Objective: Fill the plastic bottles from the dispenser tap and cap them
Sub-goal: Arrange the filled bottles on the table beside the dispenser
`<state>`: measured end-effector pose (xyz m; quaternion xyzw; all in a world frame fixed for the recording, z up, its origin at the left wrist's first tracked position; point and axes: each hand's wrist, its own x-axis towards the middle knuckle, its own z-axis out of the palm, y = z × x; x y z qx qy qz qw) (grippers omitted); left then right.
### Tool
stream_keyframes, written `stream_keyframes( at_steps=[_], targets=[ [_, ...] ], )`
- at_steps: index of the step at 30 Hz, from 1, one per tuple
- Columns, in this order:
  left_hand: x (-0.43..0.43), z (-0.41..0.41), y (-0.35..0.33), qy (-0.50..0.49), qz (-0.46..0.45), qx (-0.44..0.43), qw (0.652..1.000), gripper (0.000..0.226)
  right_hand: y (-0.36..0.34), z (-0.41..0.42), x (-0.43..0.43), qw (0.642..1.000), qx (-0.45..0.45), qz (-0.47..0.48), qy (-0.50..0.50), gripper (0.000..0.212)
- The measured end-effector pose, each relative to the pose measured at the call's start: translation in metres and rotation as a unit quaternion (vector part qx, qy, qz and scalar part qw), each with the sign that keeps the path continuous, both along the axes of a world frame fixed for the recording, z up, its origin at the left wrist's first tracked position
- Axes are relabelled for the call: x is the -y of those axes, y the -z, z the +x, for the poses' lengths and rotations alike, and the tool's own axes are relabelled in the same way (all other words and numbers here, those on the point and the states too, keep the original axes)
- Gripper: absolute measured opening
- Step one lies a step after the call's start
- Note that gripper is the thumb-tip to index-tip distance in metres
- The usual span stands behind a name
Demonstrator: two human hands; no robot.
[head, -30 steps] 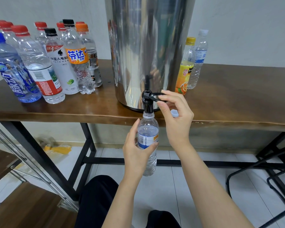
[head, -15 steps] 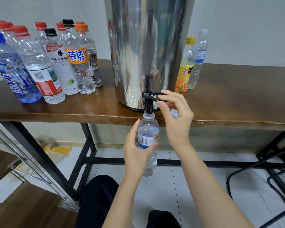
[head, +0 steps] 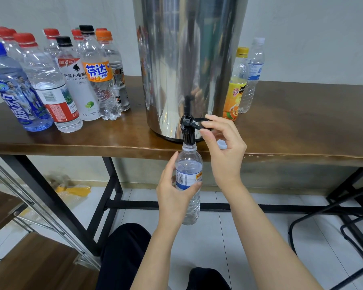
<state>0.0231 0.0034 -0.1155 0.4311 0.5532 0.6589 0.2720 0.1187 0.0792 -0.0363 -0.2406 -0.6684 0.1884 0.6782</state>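
The left hand (head: 172, 197) wraps its fingers round a clear bottle (head: 189, 163), mouth at the black tap (head: 188, 133) just above them; the right hand (head: 226, 151) pinches the lever (head: 197, 121) between thumb and fingers.

The dispenser (head: 189, 70) stands on the table (head: 302, 126), a bottle cluster (head: 92, 80) left of it, two bottles (head: 235, 86) right, another bottle (head: 189, 170) under its tap (head: 188, 130).

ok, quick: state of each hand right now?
Left hand: grips the clear plastic bottle with the blue-and-white label, held under the black tap.
Right hand: pinches the black lever of that tap on the steel dispenser.
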Motion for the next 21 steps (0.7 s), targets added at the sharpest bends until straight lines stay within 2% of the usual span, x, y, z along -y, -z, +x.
stream_keyframes(
  at_steps=[21],
  targets=[
    [-0.0001, 0.0002, -0.0014, -0.003, -0.003, -0.007, 1.000, 0.093, -0.0002, 0.0001, -0.0001, 1.000, -0.002, 0.003, -0.004, 0.012]
  ],
)
